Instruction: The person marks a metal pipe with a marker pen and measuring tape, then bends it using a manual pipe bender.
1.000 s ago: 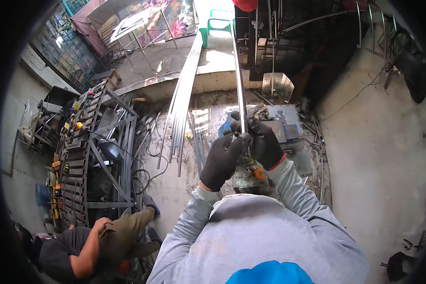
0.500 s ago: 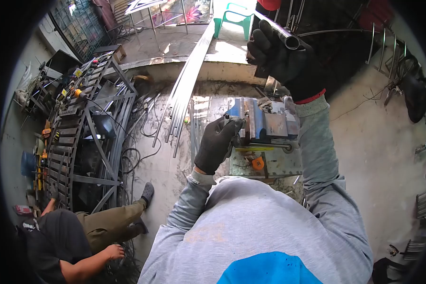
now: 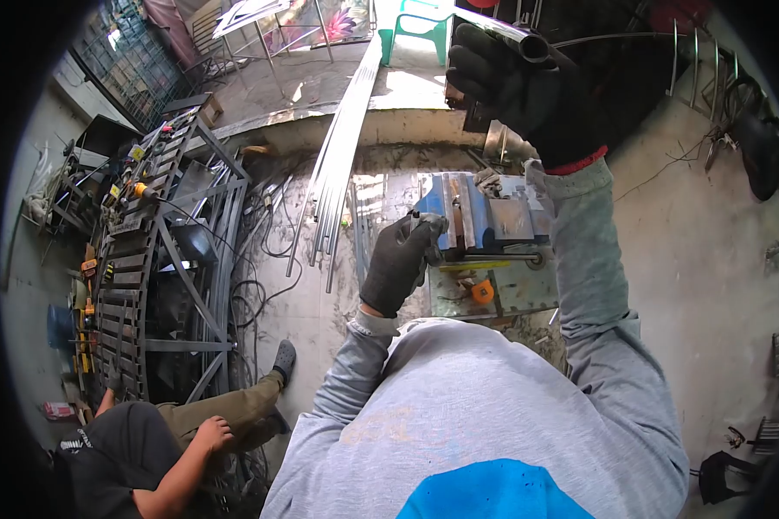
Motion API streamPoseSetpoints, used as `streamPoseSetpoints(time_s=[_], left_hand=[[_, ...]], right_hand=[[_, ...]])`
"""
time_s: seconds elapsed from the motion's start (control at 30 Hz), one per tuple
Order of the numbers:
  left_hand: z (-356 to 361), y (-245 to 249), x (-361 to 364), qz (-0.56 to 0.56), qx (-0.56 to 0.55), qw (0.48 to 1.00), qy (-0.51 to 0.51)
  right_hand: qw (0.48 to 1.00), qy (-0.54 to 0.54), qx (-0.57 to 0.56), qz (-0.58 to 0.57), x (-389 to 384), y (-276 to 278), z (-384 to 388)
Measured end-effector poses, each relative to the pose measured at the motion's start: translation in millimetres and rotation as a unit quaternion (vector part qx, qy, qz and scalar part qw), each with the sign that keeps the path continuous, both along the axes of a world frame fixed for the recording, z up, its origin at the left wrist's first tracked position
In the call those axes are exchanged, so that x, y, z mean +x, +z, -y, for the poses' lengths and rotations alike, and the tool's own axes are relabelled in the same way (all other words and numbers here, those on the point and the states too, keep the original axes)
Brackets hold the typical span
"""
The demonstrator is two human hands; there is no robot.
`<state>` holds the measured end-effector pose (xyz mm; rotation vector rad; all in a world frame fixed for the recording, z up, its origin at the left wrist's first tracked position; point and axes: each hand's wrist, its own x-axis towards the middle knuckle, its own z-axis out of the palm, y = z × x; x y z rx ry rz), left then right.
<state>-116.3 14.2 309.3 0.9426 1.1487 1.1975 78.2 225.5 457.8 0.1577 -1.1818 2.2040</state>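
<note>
My right hand, in a black glove with a red cuff, is raised at the upper right. A shiny round metal tube lies in its grip between thumb and fingers, its hollow end facing me. Lower down, my left hand, also in a black glove, is closed beside the left end of a blue bench vise. What its fingers hold, if anything, is hidden. A crumpled rag lies on top of the vise.
Long metal tubes lie ahead. An orange tape measure sits below the vise. At left are a slatted metal rack with tools, cables on the floor and a seated co-worker. A green chair stands ahead.
The view has shifted slightly. Both my hands keep nearly the same pose, the right one still with the metal tube. The co-worker's near hand sits a little higher in view.
</note>
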Motion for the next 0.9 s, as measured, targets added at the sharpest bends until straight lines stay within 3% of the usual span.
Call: streamPoseSetpoints(time_s=[0.2,0.27,0.47,0.5,0.53,0.6,0.67,0.7,0.73,0.8,0.83,0.9], left_hand=[[-6,-4,-2,-0.021,0.015,0.999,0.020],[-10,-4,-2,-0.033,0.034,0.999,0.021],[-16,-20,1,0.080,0.053,0.994,0.058],[-17,-22,0,0.068,0.068,0.994,0.060],[-17,-24,1,0.055,0.084,0.993,0.061],[-19,-35,4,0.059,0.069,0.994,0.058],[-23,-59,10,0.019,0.172,0.974,0.144],[-18,-37,15,0.056,0.145,0.973,0.170],[-15,-36,6,0.056,0.144,0.973,0.171],[-13,-32,-20,0.087,0.098,0.989,0.070],[-15,-32,-12,-0.015,0.130,0.975,0.180],[-22,-17,-21,0.225,0.150,0.960,0.075]], right_hand=[[0.996,0.039,0.074,-0.015,1,1,6],[0.999,-0.006,0.040,-0.024,4,-1,10],[0.992,-0.124,0.009,0.026,5,5,28],[0.998,0.005,0.016,-0.057,-1,9,26],[0.998,0.000,0.011,-0.057,0,8,34],[0.991,-0.111,-0.025,-0.068,-4,12,56],[0.991,-0.111,-0.049,-0.057,-3,12,52],[0.991,-0.103,-0.059,-0.060,-2,12,52],[0.991,-0.094,-0.068,-0.063,-2,12,51],[0.991,-0.099,-0.068,-0.063,-2,12,53],[0.990,-0.105,-0.069,-0.064,-1,12,55],[0.990,-0.117,-0.068,-0.052,0,12,57]])
